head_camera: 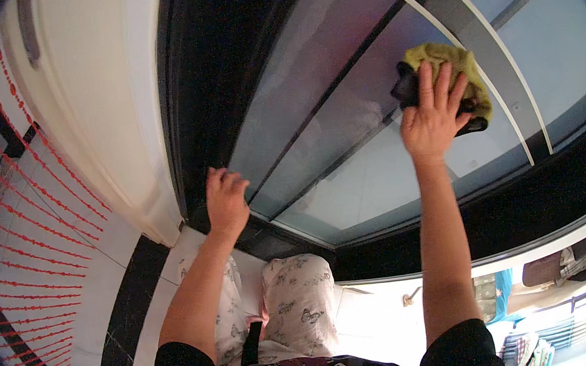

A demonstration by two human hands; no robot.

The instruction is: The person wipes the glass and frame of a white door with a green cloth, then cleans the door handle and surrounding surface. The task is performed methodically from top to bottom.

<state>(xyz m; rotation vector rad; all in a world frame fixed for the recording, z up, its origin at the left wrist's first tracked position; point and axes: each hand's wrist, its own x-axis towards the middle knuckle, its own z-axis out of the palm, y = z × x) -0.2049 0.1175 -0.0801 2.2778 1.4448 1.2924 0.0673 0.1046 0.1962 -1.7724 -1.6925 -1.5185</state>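
My right hand (435,124) lies over a yellow and black cloth (433,53) with its fingers spread, pressing it to a glass door panel (318,119). The cloth is bunched beside the light metal strip that borders the pane. Dark bars and hazy reflections cross the glass. My left hand (227,199) is by the black door frame (215,83), at the pane's lower left corner. Its fingers are loosely bent and hold nothing; whether they touch the frame is hard to tell.
A cream door frame (112,95) stands to the left. Beyond it, red bead strings (29,221) hang over white tiles with a black band (128,318). My knees in patterned trousers (300,308) are below the glass. Clothes (533,353) and a blue cloth (503,297) appear at lower right.
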